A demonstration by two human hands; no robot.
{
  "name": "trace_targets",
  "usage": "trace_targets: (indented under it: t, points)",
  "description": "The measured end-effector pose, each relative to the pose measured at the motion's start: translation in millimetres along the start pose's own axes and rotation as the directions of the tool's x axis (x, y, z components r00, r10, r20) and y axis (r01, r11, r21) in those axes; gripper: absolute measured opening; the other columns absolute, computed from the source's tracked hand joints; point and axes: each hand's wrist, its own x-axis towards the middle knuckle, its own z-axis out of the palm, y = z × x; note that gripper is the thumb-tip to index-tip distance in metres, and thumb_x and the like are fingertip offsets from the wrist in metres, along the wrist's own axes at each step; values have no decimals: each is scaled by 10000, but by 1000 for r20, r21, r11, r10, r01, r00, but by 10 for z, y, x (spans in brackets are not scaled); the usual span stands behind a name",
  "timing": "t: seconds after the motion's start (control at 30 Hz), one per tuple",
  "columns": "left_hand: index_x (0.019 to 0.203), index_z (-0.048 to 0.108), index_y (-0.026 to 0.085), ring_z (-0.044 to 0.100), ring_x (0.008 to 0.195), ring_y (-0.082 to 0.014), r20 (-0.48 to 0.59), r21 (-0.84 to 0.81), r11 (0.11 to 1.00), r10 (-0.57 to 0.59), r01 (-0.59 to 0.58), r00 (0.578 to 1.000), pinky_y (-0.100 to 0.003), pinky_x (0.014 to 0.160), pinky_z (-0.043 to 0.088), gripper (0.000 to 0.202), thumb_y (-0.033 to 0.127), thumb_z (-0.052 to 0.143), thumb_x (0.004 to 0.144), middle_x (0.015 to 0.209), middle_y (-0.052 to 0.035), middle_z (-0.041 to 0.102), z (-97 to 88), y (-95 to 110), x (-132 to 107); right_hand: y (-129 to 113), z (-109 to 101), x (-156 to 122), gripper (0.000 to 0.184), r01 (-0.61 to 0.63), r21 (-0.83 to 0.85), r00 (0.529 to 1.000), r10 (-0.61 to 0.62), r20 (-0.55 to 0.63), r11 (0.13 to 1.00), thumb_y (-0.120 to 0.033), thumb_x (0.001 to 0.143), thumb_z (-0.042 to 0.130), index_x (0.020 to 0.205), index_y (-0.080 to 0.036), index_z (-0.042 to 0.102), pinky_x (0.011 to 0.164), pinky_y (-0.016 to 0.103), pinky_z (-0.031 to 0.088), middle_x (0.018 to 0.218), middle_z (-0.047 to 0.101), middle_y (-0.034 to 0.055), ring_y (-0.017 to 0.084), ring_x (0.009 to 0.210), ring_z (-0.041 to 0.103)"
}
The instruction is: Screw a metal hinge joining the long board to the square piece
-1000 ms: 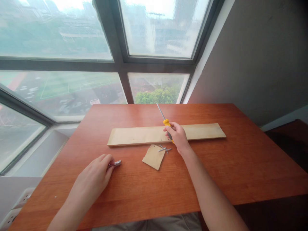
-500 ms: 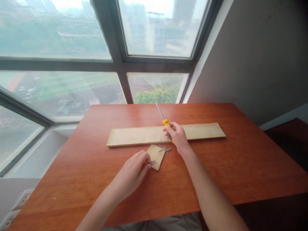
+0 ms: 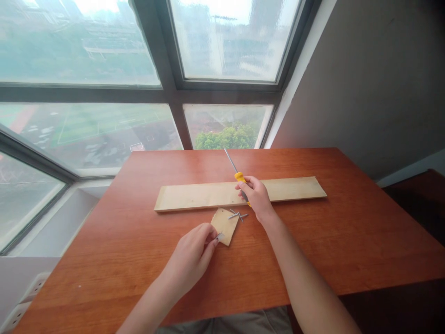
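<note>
My right hand (image 3: 255, 195) is wrapped round the yellow and dark handle of a screwdriver (image 3: 239, 176). Its thin shaft points up and away, its tip in the air beyond the long board (image 3: 194, 195). Thumb and fingertips of my left hand (image 3: 195, 250) pinch a small, thin metal piece (image 3: 219, 235) over the near end of a small wooden plate (image 3: 225, 222). Several long screws (image 3: 238, 215) lie crossed at the plate's right edge, between it and my right hand. The left fingers partly hide the metal piece, so its exact kind is unclear.
The long board lies across the reddish-brown table (image 3: 146, 250), with small dark holes near its front edge. Tall windows (image 3: 225, 125) stand behind the table, and a grey wall (image 3: 368, 88) rises on the right. Wall sockets (image 3: 15, 315) are low at the left.
My left hand has turned slightly and dipped, so the metal piece in its fingertips shows thinner than before. The right hand and screwdriver stay nearly still.
</note>
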Motion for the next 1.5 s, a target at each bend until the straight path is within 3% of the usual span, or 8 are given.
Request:
trace_targets:
  t: [0.1, 0.3, 0.47, 0.73, 0.87, 0.93, 1.03, 1.5]
  points:
    - [895, 497, 224, 609, 861, -225, -21, 78, 996, 55, -53, 998, -357, 773, 480, 96, 195, 420, 946, 918, -45, 646, -27, 24, 28, 1, 1, 3, 348, 4, -4, 1000, -4, 1, 1000, -453, 752, 686, 949, -173, 625, 518, 236, 443, 811, 699, 29, 109, 587, 567]
    - [848, 475, 226, 560, 1251, -274, 47, 119, 965, 231, -235, 972, -401, 956, 487, 138, 128, 415, 923, 1274, -101, 654, -71, 60, 262, 18, 3, 17, 340, 11, 0, 1000, -11, 3, 1000, -449, 761, 673, 947, -168, 622, 517, 238, 444, 802, 697, 32, 110, 587, 564]
    - [872, 495, 223, 652, 1131, -282, 76, 160, 965, 198, -208, 977, -399, 877, 532, 121, 147, 414, 918, 1343, -120, 628, -49, 55, 380, 27, 0, 23, 338, 9, 0, 1000, -9, 7, 1000, -446, 772, 664, 963, -170, 622, 522, 239, 451, 811, 700, 33, 111, 591, 570]
    - [879, 491, 221, 626, 1200, -303, 42, 263, 954, 137, -143, 990, -405, 875, 531, 135, 200, 382, 956, 1390, -158, 585, -38, 12, 240, 3, -3, 17, 346, 3, -14, 1000, -2, 9, 1000, -459, 775, 665, 966, -172, 629, 527, 242, 462, 807, 696, 31, 114, 599, 578]
    - [880, 462, 226, 648, 1120, -284, 19, 248, 964, 95, -97, 995, -357, 784, 512, 145, 173, 348, 950, 1185, -139, 656, -55, 115, 159, 1, -4, 16, 345, 3, -16, 1000, -3, 8, 1000, -461, 776, 663, 960, -172, 626, 521, 247, 459, 809, 691, 33, 116, 596, 573]
    - [884, 452, 231, 672, 944, -254, 29, 209, 975, 73, -77, 997, -330, 715, 488, 122, 180, 358, 945, 985, -86, 661, -66, 178, 127, 2, -5, 17, 346, 4, -15, 1000, -3, 9, 1000, -464, 774, 663, 958, -173, 625, 520, 248, 458, 808, 690, 32, 117, 595, 572]
    - [886, 447, 234, 624, 751, -214, 36, 181, 982, 49, -55, 998, -310, 658, 445, 99, 187, 373, 933, 852, -35, 614, -70, 225, 88, 2, -5, 18, 349, 4, -14, 1000, -4, 8, 1000, -469, 774, 661, 955, -173, 625, 520, 247, 459, 804, 689, 31, 116, 593, 572]
    - [1002, 486, 222, 582, 773, -215, 110, 104, 979, 162, -173, 981, -320, 678, 431, 165, 136, 383, 906, 903, -54, 629, 93, 325, 268, -14, -2, 3, 340, 5, -16, 1000, -5, 8, 1000, -459, 776, 663, 959, -174, 631, 527, 235, 466, 806, 700, 27, 110, 596, 577]
